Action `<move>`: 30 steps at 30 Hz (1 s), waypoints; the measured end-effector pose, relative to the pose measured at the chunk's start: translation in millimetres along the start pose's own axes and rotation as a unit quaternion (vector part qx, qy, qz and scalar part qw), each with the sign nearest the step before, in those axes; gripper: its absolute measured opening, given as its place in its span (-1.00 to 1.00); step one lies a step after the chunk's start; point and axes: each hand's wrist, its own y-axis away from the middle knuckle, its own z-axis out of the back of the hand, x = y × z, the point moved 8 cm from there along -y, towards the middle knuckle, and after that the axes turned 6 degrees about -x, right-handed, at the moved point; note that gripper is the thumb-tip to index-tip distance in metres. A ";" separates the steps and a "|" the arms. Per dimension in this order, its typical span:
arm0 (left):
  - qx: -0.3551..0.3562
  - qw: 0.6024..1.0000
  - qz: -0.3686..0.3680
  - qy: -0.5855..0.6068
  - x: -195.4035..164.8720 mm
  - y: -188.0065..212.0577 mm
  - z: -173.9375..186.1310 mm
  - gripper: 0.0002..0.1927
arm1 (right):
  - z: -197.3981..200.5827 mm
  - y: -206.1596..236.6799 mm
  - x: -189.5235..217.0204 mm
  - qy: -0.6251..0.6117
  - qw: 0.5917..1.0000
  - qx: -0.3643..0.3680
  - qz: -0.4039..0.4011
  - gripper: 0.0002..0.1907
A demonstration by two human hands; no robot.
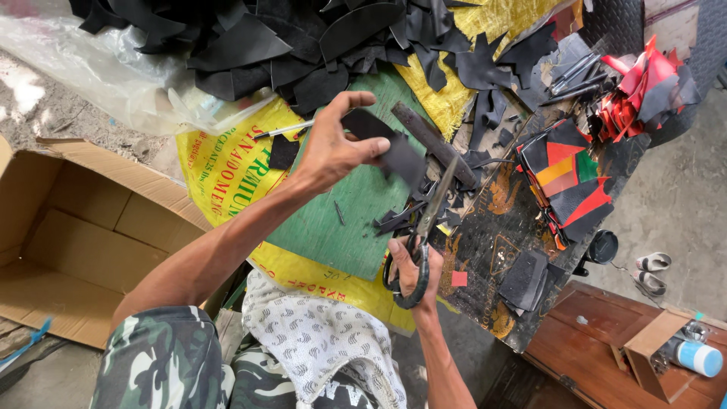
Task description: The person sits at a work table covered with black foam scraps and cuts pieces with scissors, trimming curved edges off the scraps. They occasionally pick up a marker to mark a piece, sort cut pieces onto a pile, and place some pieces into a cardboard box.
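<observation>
- The left hand (333,148) is raised over the work surface, fingers curled, pinching a flat black strip of leather (382,144) between thumb and fingertips.
- The strip hangs from that hand above the green board (341,220), its lower end near the scissor blades.
- The right hand (413,269) grips the black handles of a pair of scissors (424,235), fingers through the loops; the blades point up toward the strip and look nearly closed.
- Small black offcuts (401,220) lie on the green board just beside the blades.
- A dark metal bar (433,142) lies slanted on the board behind the strip.
- A heap of black leather pieces (280,45) fills the top of the surface, over a yellow woven sack (227,170).
- Red, orange and green patches (572,178) sit stacked to the right.
- An open cardboard box (68,235) stands on the ground at the left.
</observation>
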 end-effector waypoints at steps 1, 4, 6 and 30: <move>-0.006 0.999 -0.001 0.054 -0.8 -0.1 1.2 -0.61 | 0.1 -1.8 4.3 -0.028 1.000 -0.004 0.000 -0.65; -0.032 0.990 0.008 0.140 5.7 5.0 0.8 -0.73 | -1.9 -9.1 17.6 -0.073 0.997 -0.015 0.021 -0.54; -0.052 0.988 0.010 0.143 13.8 13.9 -0.8 -0.74 | -7.4 -14.8 23.5 -0.127 0.992 -0.007 0.021 -0.48; 0.181 0.983 0.012 -0.040 21.1 33.1 -37.7 -0.34 | -8.8 -48.1 47.6 -0.152 0.988 -0.037 0.000 -0.73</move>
